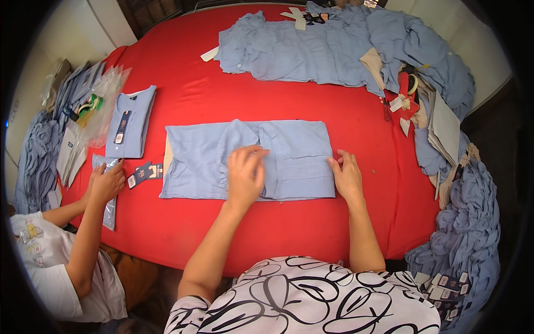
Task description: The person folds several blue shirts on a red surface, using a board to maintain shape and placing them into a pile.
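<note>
A light blue shirt (pixel 194 161) lies on the red-covered table in front of me, its sides folded into a long rectangle. A strip of cream material shows at its left end. My left hand (pixel 246 173) is over the middle of the shirt with fingers apart and slightly bent; whether the fingertips touch the cloth I cannot tell. At the shirt's right end is my right hand (pixel 347 175), thumb by the edge and fingers loosely curved and apart, with no cloth seen inside it.
A co-worker's hands (pixel 105 181) handle a plastic-wrapped packet (pixel 110 214) at the left. Near them lie a folded shirt (pixel 133 125), hang tags (pixel 143 173) and clear plastic bags (pixel 114 83). Blue shirts (pixel 311 50) are heaped at the back, with more garments (pixel 461 217) and white cards (pixel 443 128) at the right.
</note>
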{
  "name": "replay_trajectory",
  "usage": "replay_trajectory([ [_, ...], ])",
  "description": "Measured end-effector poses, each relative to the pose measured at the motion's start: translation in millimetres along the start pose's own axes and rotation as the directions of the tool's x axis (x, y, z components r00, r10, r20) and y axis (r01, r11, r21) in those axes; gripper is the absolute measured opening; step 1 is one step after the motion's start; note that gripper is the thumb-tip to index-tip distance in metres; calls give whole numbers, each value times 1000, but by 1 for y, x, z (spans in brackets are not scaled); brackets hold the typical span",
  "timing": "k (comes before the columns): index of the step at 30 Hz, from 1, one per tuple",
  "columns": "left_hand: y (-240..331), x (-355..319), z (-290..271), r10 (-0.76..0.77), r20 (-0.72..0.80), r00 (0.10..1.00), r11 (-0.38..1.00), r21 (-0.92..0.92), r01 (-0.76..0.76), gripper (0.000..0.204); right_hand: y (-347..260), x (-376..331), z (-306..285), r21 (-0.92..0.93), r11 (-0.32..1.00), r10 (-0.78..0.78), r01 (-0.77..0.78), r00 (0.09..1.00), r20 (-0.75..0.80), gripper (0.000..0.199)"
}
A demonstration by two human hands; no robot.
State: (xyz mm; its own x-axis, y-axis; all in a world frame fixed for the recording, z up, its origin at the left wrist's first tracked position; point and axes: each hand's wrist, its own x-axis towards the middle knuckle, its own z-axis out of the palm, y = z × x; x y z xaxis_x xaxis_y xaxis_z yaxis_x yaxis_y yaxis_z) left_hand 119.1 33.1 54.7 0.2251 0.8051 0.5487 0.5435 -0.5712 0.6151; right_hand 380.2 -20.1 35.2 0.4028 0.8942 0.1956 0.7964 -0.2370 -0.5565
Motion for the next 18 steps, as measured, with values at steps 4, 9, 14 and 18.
replay_trajectory([
  [4, 43, -7, 34, 19, 214, 977, 954, -297, 47, 25, 5, 1, 8, 89, 984, 134, -154, 972, 193, 38],
  [9, 48, -14, 55, -149, 432, 890, 954, -175, 245, 30, 5, 11, 9, 386, 859, 196, -335, 913, 357, 35],
  [14, 49, -3, 57, -451, 385, 805, 718, -379, 583, 50, -35, -13, 5, 841, 442, -182, -313, 886, 426, 24],
  [18, 44, 21, 34, -467, 402, 788, 709, -362, 605, 55, -51, -21, 5, 902, 244, -266, -356, 870, 415, 36],
])
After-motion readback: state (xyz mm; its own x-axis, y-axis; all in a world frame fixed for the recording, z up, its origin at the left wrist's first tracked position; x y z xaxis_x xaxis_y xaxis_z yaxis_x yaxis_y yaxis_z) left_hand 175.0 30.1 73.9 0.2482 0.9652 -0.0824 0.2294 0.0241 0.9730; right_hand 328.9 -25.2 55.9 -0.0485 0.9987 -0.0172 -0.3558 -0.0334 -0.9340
